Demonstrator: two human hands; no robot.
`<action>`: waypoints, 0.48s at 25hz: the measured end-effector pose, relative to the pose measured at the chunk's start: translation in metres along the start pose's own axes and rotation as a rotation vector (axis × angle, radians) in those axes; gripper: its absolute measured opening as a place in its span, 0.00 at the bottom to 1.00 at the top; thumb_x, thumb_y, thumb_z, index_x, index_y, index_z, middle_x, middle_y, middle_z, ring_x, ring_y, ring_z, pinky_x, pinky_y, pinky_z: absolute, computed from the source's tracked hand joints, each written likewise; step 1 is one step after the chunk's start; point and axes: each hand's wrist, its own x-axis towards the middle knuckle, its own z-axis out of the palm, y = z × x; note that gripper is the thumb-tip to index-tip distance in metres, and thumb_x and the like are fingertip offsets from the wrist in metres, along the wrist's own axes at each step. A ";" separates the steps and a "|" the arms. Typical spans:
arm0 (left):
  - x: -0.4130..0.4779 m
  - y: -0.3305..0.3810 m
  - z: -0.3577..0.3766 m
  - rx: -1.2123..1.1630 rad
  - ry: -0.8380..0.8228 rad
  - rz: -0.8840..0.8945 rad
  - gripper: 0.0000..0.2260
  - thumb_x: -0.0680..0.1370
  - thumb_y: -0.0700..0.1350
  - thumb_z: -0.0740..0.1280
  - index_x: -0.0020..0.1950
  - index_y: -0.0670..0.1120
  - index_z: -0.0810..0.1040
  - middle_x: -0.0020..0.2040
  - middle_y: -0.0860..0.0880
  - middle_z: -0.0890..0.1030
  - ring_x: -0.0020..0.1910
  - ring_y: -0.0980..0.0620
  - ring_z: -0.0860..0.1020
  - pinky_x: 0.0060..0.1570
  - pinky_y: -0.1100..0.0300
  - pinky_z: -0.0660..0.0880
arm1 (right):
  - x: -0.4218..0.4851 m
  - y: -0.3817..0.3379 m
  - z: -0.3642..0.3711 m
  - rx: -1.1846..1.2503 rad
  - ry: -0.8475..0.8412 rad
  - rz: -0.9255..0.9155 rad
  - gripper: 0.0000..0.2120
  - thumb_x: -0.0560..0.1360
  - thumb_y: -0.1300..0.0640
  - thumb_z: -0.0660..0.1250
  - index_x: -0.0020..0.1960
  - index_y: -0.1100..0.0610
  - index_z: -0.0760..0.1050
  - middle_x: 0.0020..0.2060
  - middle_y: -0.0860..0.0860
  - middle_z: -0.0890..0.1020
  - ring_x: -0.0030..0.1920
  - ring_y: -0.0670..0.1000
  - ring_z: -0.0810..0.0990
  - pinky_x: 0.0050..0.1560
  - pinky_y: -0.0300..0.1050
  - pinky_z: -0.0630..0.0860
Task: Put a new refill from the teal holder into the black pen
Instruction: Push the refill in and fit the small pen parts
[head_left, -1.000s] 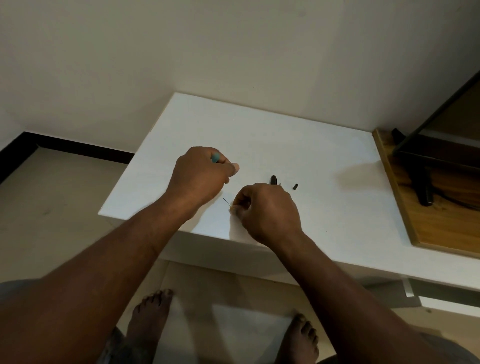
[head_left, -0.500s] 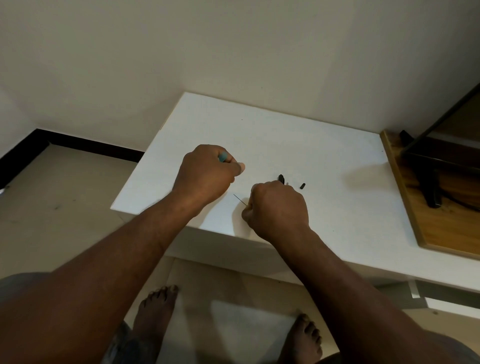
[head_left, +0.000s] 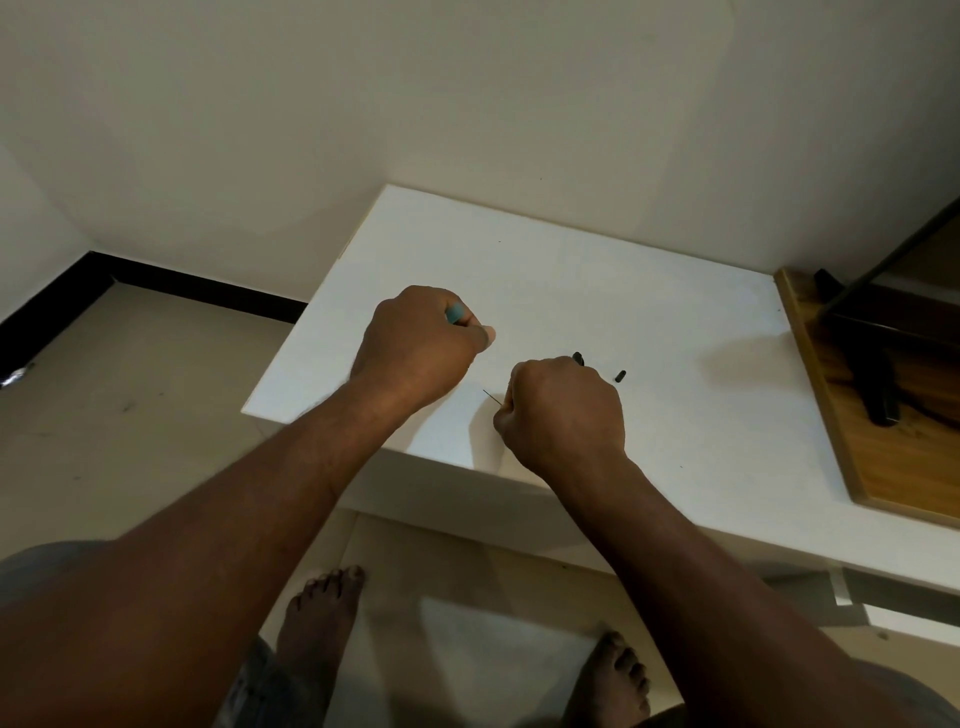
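Room: cream wall across the upper frame; tan floor with a black skirting strip at the left.

Surface: white table (head_left: 597, 270), centre frame, its near edge under the forearms.

Left hand (head_left: 421, 348): centre frame, fingers curled into a fist, gripping the teal holder (head_left: 455, 313). Only the holder's teal end shows, between thumb and knuckles.

Right hand (head_left: 563, 410): just lower right of the left hand, apart from it, fingers curled tight. It pinches a thin refill (head_left: 491, 397), whose fine end juts out toward the left.

Black pen (head_left: 577, 357): dark end showing just above the right knuckles; whether held or lying on the table cannot be told.

Small black piece (head_left: 620, 375): on the table, just right of the pen.

Wooden board (head_left: 852, 467): right edge of the frame, bearing a black stand (head_left: 878, 400).

Two bare feet at the bottom of the frame.
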 end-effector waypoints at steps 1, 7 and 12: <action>0.000 0.000 0.000 0.000 0.000 0.001 0.10 0.77 0.53 0.72 0.47 0.48 0.83 0.41 0.52 0.84 0.41 0.53 0.81 0.43 0.62 0.74 | 0.001 -0.001 0.001 -0.020 -0.008 0.003 0.13 0.76 0.56 0.68 0.36 0.56 0.69 0.29 0.49 0.68 0.30 0.52 0.71 0.33 0.43 0.65; -0.004 0.001 -0.003 0.010 -0.010 0.028 0.10 0.77 0.53 0.72 0.47 0.47 0.84 0.42 0.50 0.85 0.42 0.51 0.82 0.49 0.56 0.79 | 0.001 -0.003 -0.001 -0.030 -0.063 -0.027 0.20 0.76 0.56 0.68 0.32 0.54 0.61 0.28 0.50 0.67 0.26 0.50 0.65 0.29 0.41 0.60; -0.002 0.000 -0.008 0.017 -0.029 0.023 0.09 0.77 0.52 0.73 0.47 0.47 0.84 0.43 0.50 0.85 0.43 0.51 0.82 0.50 0.54 0.80 | -0.002 0.003 0.000 0.055 -0.033 -0.004 0.08 0.76 0.55 0.66 0.40 0.57 0.74 0.31 0.50 0.74 0.34 0.54 0.76 0.33 0.43 0.68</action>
